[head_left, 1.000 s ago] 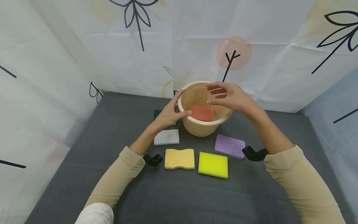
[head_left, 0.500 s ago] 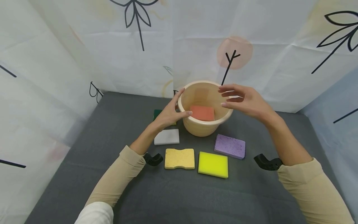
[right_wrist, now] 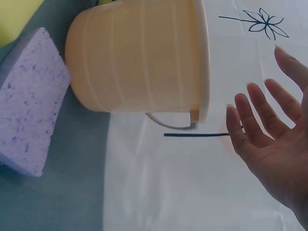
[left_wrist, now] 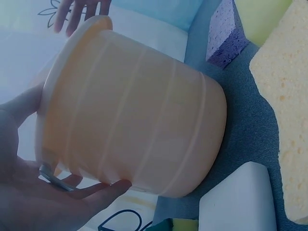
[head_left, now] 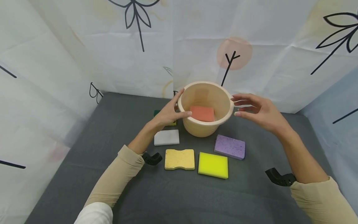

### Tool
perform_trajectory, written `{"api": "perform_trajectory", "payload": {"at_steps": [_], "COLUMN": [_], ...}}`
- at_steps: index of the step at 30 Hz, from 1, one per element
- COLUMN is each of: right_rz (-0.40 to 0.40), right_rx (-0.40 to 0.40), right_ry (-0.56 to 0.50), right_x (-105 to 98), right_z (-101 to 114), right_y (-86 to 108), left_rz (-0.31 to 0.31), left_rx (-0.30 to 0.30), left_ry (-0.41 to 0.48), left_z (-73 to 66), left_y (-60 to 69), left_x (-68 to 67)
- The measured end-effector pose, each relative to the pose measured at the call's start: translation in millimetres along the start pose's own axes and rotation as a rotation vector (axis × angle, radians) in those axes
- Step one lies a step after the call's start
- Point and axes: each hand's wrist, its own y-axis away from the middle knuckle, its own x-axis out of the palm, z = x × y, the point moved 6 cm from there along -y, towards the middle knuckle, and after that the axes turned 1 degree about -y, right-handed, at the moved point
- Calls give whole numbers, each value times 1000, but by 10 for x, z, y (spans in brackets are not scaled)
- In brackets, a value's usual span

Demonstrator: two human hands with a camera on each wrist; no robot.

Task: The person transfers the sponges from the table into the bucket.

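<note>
A cream plastic bucket [head_left: 199, 128] stands upright on the dark cloth-covered table, with an orange sponge [head_left: 202, 113] lying inside on its bottom. My left hand [head_left: 169, 115] holds the bucket's left side, thumb at the rim and fingers along the outer wall. Just right of the rim, my right hand [head_left: 261, 112] hovers with loosely bent fingers and nothing in it. In the right wrist view, a gap shows between that hand [right_wrist: 272, 130] and the bucket [right_wrist: 139, 57]. The bucket's thin handle [right_wrist: 168, 122] hangs down along its side.
In front of the bucket lie a purple sponge [head_left: 230, 147], a bright yellow sponge [head_left: 213, 165], a pale yellow notched sponge [head_left: 179, 159] and a white sponge [head_left: 167, 137]. Partly behind my left hand is a green-and-yellow sponge [head_left: 157, 112]. A patterned curtain [head_left: 112, 62] borders the table's back.
My right hand has moved from above the bucket's opening out to the right and lower, past the rim. The left hand and bucket have stayed in place.
</note>
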Motion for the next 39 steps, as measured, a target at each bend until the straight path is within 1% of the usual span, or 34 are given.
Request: {"api": "perform_trajectory", "payload": {"at_steps": [7, 13, 16, 20, 28, 32, 39], "right_rz": [-22, -38, -55, -73, -64, -67, -76], "right_rx": [-54, -2, 3, -3, -9, 2, 37], "right_ry": [1, 27, 32, 28, -7, -26, -30], "right_x": [-16, 36, 56, 87, 226, 303, 418], "right_z": [-99, -247, -315, -427, -644, -764, -931], "right_y": [270, 459, 538, 625, 745, 814, 930], "left_rz": [-5, -10, -9, -9, -10, -9, -10], "left_rx": [2, 3, 5, 2, 2, 0, 2], "left_ry": [-12, -33, -37, -35, -26, -22, -17], "left_z": [2, 12, 18, 17, 4, 16, 17], "left_y": [-11, -14, -26, -33, -19, -20, -17], "left_x": [13, -1, -7, -4, -10, -9, -5]}}
